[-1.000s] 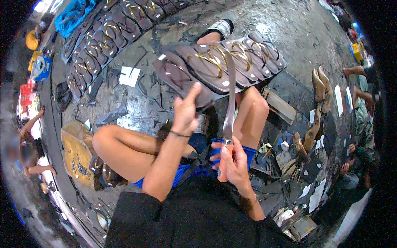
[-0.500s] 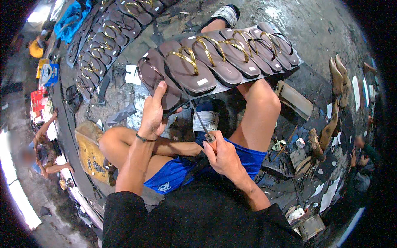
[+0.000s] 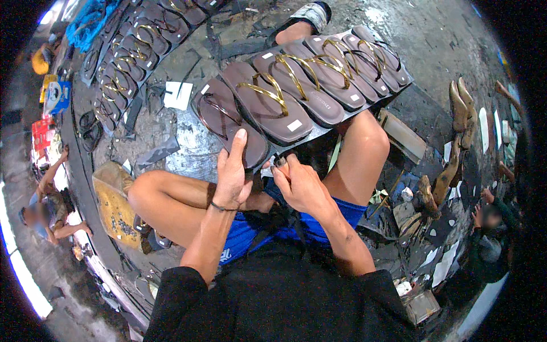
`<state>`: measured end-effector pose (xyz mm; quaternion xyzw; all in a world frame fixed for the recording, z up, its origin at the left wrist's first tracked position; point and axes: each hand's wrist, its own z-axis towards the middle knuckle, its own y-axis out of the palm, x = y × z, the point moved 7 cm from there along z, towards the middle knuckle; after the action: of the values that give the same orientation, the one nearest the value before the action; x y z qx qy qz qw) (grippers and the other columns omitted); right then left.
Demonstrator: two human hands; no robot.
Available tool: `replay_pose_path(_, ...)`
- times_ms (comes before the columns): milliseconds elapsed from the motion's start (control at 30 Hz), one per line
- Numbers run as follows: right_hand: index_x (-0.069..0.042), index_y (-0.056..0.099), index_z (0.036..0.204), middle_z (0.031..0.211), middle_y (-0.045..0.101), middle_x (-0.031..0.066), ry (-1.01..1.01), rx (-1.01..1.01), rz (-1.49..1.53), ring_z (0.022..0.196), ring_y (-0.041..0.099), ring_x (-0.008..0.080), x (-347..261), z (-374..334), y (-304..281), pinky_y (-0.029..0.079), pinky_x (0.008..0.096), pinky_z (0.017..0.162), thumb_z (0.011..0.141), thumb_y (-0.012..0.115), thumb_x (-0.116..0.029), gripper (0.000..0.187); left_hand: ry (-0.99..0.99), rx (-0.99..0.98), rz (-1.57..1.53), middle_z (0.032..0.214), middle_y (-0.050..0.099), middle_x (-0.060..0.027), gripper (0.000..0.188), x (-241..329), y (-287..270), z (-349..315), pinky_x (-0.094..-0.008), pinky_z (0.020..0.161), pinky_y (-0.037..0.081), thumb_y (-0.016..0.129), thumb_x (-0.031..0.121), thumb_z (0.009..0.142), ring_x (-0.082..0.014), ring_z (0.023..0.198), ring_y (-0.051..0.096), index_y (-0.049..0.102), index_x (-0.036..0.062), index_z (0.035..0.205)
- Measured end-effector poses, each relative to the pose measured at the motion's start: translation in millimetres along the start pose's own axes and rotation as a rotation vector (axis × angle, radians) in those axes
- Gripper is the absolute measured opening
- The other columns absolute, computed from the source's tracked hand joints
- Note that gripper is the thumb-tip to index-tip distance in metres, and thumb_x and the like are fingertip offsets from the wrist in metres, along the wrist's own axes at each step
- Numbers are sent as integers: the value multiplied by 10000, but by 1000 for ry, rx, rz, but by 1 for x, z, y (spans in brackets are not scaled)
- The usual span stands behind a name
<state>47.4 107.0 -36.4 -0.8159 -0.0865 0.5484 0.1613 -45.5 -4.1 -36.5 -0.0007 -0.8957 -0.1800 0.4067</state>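
Note:
A row of brown thong sandals with gold and dark straps sits side by side on a grey sheet above my lap. My left hand grips the nearest left sandal, thumb on its footbed and fingers curled out of sight beneath. Just right of it, at the sheet's near edge, my right hand is closed round a thin hand tool. Only a small dark, shiny part of the tool shows; its shaft and tip are hidden, so its exact kind cannot be told.
More sandals stand in rows at the far left. A worn yellowish block lies by my left knee, a grey block by my right. Wooden foot forms and scraps lie to the right. Other people sit at both sides.
My right hand has risen to the sheet's edge, and the tool's long shaft no longer shows. The left end of the sandal row has shifted right and nearer, with my left hand still holding it.

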Motion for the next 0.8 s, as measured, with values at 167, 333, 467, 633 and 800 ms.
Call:
replay_pose_path(167, 60, 596, 860, 776, 648, 290, 51, 120, -186, 746, 647, 473, 5, 9, 13, 529, 541, 688, 904, 611, -261, 324, -15, -24, -74, 858, 676, -27, 307, -7, 0, -1, -274, 592, 514, 557, 372, 993, -127, 703, 636, 621, 73, 1018)
replay_pose_path(333, 27, 626, 861, 817, 650, 284, 97, 87, -246, 762, 619, 498, 15, 19, 26, 504, 547, 671, 883, 612, -192, 220, -43, -2, -145, 870, 679, -28, 290, -16, -3, -2, -275, 600, 519, 553, 367, 997, -135, 712, 641, 620, 88, 1040)
replay_pose_path(467, -37, 676, 871, 799, 674, 233, 45, 50, -382, 729, 644, 452, 29, 28, 43, 533, 494, 644, 825, 653, -215, 185, -51, -13, -197, 876, 680, -34, 286, -19, -6, -2, -276, 598, 528, 554, 367, 997, -138, 727, 646, 619, 93, 1042)
replay_pose_path(633, -113, 687, 1041, 856, 706, 176, -199, 299, -324, 740, 677, 378, 45, 51, 50, 557, 451, 654, 798, 654, -240, 276, -59, -24, -205, 870, 673, -33, 290, -14, -1, -4, -268, 588, 525, 556, 370, 996, -142, 731, 646, 619, 92, 1046)
replay_pose_path(800, -119, 622, 1142, 957, 687, 184, -51, 91, -235, 847, 661, 353, 37, 72, 46, 533, 456, 728, 869, 615, -267, 311, -63, 13, -200, 856, 666, -31, 288, -7, -3, -4, -262, 580, 523, 551, 364, 999, -141, 719, 638, 619, 87, 1042)
